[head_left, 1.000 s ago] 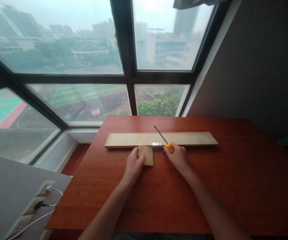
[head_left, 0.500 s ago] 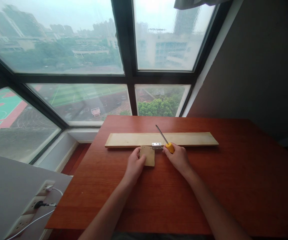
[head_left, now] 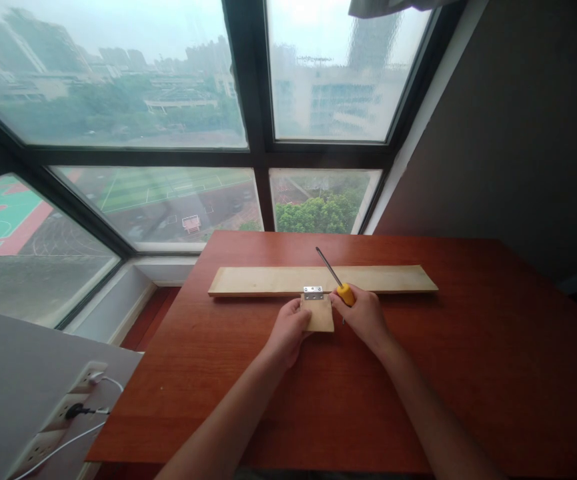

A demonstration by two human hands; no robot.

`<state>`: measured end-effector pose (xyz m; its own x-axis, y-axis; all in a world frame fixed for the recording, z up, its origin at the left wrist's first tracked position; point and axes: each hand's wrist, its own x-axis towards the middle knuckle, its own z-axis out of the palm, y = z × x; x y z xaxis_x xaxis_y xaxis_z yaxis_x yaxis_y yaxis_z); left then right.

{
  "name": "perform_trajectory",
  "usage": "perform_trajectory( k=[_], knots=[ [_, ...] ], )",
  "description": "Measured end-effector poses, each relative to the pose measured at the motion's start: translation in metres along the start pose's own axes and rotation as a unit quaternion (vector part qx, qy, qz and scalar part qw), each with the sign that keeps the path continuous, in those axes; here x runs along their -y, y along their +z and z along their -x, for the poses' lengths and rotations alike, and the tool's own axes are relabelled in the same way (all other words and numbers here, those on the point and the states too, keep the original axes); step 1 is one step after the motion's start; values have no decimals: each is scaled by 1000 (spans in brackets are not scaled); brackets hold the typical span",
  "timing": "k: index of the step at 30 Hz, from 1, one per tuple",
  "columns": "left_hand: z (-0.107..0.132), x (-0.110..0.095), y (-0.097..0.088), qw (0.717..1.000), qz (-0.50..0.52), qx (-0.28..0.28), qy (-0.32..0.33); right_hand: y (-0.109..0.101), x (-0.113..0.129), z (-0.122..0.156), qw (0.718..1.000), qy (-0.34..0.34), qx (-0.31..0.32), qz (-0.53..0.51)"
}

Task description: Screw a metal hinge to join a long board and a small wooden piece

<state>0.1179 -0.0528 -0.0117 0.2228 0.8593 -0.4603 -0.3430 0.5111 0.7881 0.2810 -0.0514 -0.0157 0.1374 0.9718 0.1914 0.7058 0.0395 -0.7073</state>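
My left hand (head_left: 291, 328) grips a small square wooden board (head_left: 321, 316) by its left side, thumb on top. The upper edge of this piece lies under the lower leaf of a silver hinge (head_left: 313, 293). That hinge sits at the front edge of a long pale plank (head_left: 258, 281) lying flat across the table. In my right hand (head_left: 367, 319) is a screwdriver (head_left: 347, 294) with a yellow handle, its shaft pointing up and away to the left. The right fingertips are close to the small board's right edge; a thin dark tip, perhaps a screw, shows below them.
The plank and hands are over a reddish-brown wooden table (head_left: 208, 400). Large windows with dark frames (head_left: 168, 159) rise behind it. Wall sockets (head_left: 63, 415) with plugs and white cables are at the lower left. A dark wall stands at the right.
My left hand has moved right with the small board, bringing it from left of the hinge to beneath its lower leaf. My right hand and screwdriver have shifted slightly right.
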Motion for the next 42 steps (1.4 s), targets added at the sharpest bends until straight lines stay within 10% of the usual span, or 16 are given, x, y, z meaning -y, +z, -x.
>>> perform_trajectory(
  k=[11, 42],
  knots=[
    [2, 9, 1, 999, 34, -2, 9, 1, 23, -21, 994, -13, 101, -28],
    [0, 14, -6, 998, 49, 24, 15, 19, 50, -34, 970, -70, 112, 206]
  ],
)
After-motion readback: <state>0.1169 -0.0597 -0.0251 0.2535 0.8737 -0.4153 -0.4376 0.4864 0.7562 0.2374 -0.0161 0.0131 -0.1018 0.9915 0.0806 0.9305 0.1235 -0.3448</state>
